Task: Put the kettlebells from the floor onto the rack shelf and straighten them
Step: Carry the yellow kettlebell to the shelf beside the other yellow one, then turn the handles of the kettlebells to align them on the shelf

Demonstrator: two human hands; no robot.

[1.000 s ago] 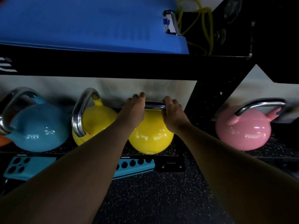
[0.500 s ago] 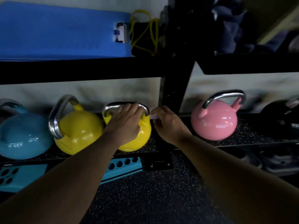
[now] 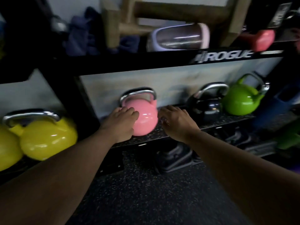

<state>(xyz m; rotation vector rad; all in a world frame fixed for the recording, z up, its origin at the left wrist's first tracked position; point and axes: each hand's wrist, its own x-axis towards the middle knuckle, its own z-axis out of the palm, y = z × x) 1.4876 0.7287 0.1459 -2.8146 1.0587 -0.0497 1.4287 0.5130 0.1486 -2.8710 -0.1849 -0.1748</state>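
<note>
A pink kettlebell (image 3: 144, 116) with a chrome handle stands upright on the low rack shelf (image 3: 211, 122). My left hand (image 3: 121, 122) rests against its left side, fingers curled on the ball. Just to the kettlebell's right hovers my right hand (image 3: 175, 120), fingers loosely bent and empty, a small gap from it. A yellow kettlebell (image 3: 47, 137) sits on the shelf section to the left, with part of a second yellow one (image 3: 6, 148) at the frame edge. A black kettlebell (image 3: 206, 106) and a green kettlebell (image 3: 240, 99) stand further right.
A black upright post (image 3: 84, 103) divides the two shelf sections. The upper shelf bears a ROGUE label (image 3: 227, 56) and carries a wooden frame, a pink-capped cylinder and a pink dumbbell. Dark flat weights (image 3: 175, 156) lie under the shelf on the speckled floor.
Both hands left the yellow kettlebell's handle and moved right to the pink kettlebell. The view swung right, bringing the black and green kettlebells into sight.
</note>
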